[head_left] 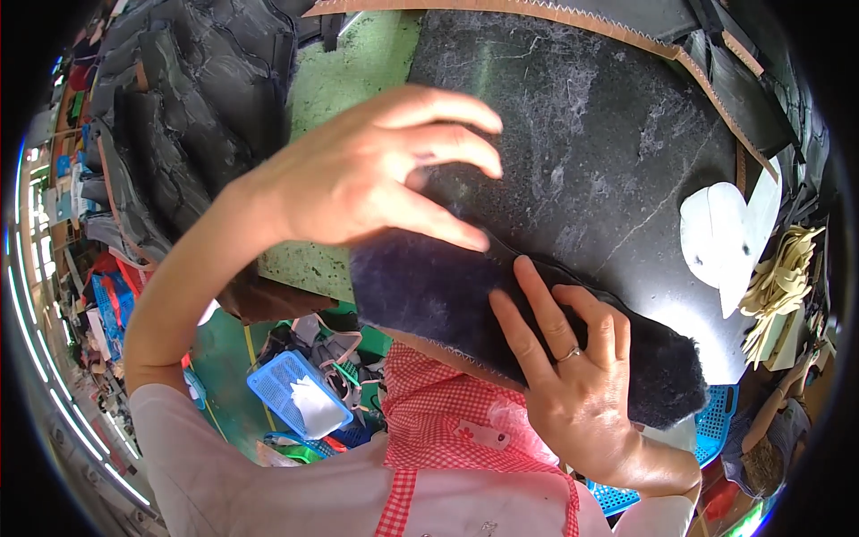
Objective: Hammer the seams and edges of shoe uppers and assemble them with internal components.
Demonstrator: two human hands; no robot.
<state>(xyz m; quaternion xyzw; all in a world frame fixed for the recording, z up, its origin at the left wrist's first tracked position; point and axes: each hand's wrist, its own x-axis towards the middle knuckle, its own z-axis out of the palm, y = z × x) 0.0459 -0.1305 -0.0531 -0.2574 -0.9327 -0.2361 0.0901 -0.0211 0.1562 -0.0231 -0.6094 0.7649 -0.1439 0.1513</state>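
Note:
A dark navy-black strip of plush material [416, 285] lies along the near edge of the black work surface [573, 125]. Its near side shows a brown edge with a zigzag cut. My right hand [582, 385], wearing a ring, rests on the strip with two fingers stretched out and the others partly bent. Above the strip's left part is my left hand [376, 170], fingers spread and curved, slightly blurred, with nothing between them. The left thumb tip is near the strip's far edge; whether it touches cannot be made out.
Stacked black sheet pieces [179, 98] fill the far left. A brown zigzag-edged strip [573, 20] runs along the far side. White flat pieces [713, 234] and a bundle of pale yellow strips [780, 277] lie right. Below are a blue basket [277, 380] and another person [774, 438].

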